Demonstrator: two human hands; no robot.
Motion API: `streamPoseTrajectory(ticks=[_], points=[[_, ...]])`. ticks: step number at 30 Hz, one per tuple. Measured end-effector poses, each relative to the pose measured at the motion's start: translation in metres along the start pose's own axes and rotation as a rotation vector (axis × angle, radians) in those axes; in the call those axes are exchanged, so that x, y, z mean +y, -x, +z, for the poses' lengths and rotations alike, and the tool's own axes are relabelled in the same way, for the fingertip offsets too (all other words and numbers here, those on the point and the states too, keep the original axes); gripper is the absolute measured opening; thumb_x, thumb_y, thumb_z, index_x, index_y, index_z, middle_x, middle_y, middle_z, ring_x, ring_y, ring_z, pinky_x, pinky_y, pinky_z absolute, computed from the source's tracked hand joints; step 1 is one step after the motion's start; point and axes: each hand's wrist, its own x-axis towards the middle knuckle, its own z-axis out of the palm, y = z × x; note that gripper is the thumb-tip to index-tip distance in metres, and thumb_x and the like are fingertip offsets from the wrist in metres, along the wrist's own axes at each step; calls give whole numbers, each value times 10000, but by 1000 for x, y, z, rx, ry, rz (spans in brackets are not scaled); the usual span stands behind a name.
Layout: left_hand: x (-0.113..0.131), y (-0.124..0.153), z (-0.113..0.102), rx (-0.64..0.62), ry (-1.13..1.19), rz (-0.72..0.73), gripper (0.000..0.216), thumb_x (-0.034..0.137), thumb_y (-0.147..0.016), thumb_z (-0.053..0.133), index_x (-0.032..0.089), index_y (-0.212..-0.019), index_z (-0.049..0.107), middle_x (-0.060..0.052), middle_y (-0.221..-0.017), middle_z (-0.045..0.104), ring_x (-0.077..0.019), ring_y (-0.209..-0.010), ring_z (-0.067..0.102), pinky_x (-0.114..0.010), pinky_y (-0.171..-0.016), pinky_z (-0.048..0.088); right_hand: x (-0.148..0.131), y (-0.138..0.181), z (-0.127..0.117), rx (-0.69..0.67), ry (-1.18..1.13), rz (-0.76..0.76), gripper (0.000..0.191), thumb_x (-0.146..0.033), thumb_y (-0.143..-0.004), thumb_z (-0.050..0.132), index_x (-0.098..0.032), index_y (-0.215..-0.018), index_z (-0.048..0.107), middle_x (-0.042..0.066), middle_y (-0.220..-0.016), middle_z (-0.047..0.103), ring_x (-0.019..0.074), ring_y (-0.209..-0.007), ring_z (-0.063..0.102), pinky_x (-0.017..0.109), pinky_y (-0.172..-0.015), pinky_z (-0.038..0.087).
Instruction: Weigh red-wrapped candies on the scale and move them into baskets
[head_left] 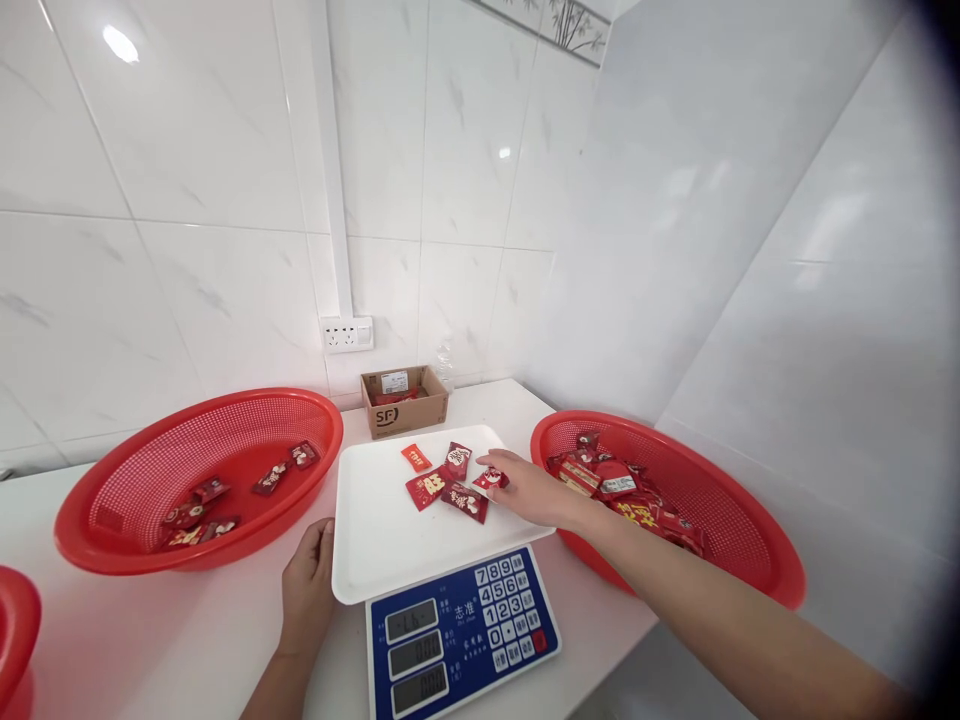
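Fingers of my right hand lie spread, touching red packets on the white scale tray; my left hand, relaxed open, rests against the tray's edge.

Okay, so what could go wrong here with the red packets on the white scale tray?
The left hand rests against the white plastic scale tray, which could skew the reading. The right hand touches a small red packet among the others; a sweep might push some off the tray's edge.

A cardboard box sits against the tiled wall beyond the hands, a wall socket above it. A red basin's edge shows far left.
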Motion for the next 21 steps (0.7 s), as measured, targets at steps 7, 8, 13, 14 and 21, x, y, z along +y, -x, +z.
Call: streamPoseTrajectory(ticks=[7, 8, 13, 14, 21], points=[[0, 0, -1, 10, 7, -9, 442, 579, -764, 435, 198, -909, 606, -48, -896, 674, -231, -806, 615, -289, -630, 476, 0, -7, 1, -57, 96, -10, 553, -156, -779, 469, -280, -1317, 427, 48, -1350, 481, 243, -1212, 453, 523, -1085, 109], [0, 0, -1, 12, 6, -13, 442, 580, -762, 436, 197, -904, 606, -48, -892, 674, -231, -802, 615, -290, -627, 475, 0, -9, 2, -52, 109, -5, 566, -184, -793, 467, -295, -1342, 389, 50, -1367, 465, 252, -1237, 427, 555, -1077, 73], [2, 0, -1, 1, 4, -22, 438, 581, -764, 436, 198, -904, 596, -50, -902, 672, -231, -816, 611, -292, -640, 476, -15, -19, 10, -43, 183, -29, 612, -488, -865, 383, -264, -1421, 258, 76, -1481, 296, 276, -1393, 55, 595, -1043, -75], [2, 0, -1, 0, 7, -22, 435, 579, -764, 440, 198, -905, 595, -50, -902, 672, -232, -819, 610, -294, -643, 477, -19, -21, 13, -46, 200, -37, 643, -544, -863, 350, -264, -1431, 237, 79, -1502, 244, 280, -1395, 9, 598, -1037, -84], [1, 0, 0, 16, 47, 6, 404, 551, -766, 456, 191, -868, 606, -51, -858, 676, -231, -791, 617, -294, -635, 479, -29, -34, 29, -138, 284, -86, 725, -715, -811, 193, -336, -1428, 237, 65, -1533, 131, 298, -1390, -52, 601, -1019, -113]])
